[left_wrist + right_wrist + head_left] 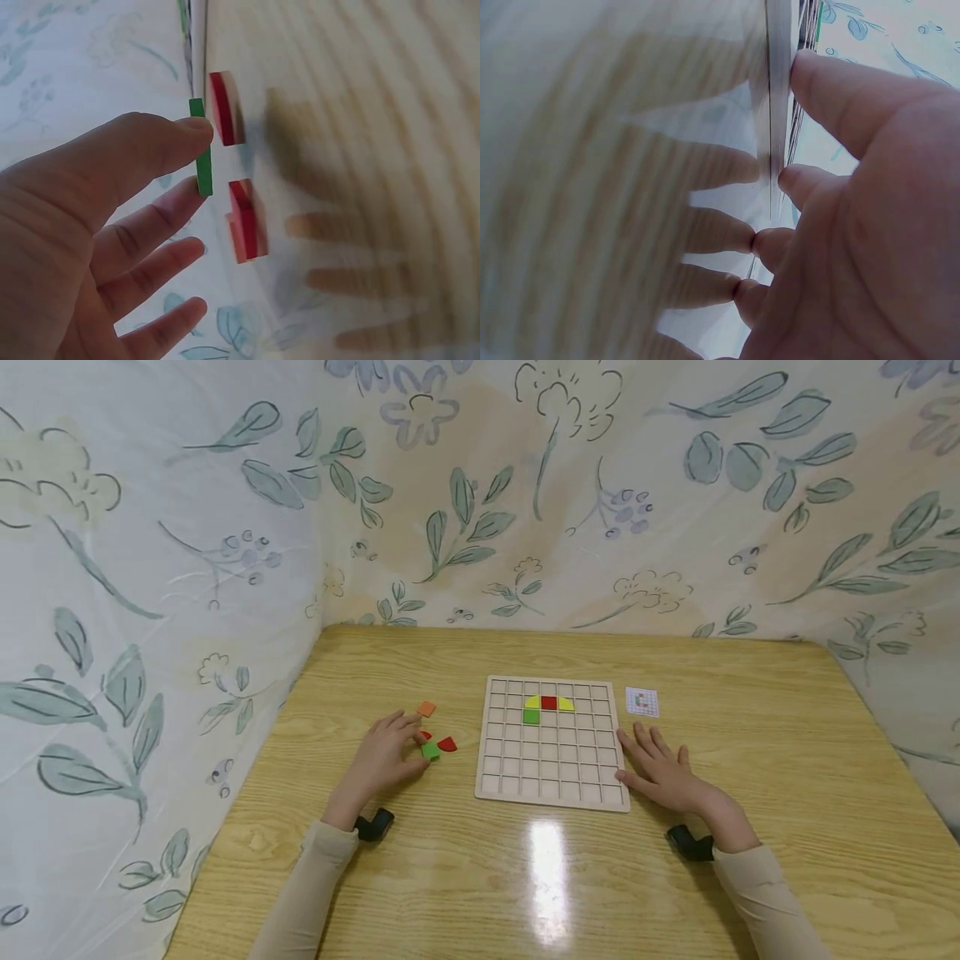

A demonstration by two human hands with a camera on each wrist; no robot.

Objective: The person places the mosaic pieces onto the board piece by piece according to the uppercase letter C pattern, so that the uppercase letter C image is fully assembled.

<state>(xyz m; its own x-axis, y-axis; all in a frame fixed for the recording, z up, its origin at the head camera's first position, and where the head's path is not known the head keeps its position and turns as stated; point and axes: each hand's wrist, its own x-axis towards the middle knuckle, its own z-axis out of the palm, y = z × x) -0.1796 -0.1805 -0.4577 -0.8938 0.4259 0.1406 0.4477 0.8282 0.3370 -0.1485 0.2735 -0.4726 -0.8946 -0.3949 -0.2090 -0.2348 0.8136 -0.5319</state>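
Observation:
My left hand pinches a green square tile between thumb and index finger, held just over the table left of the grid board. Two red quarter-round tiles lie beside those fingers, one partly hidden by the hand, and an orange square tile lies beyond them. The wooden grid board carries a yellow quarter-round, a red square and another yellow quarter-round in a row, with a green square below the left one. My right hand lies with spread fingers, thumb and index at the board's right edge.
A small printed pattern card lies right of the board's upper corner. The wood-grain table meets a flower-printed cloth at the back and left. Each wrist wears a black camera mount.

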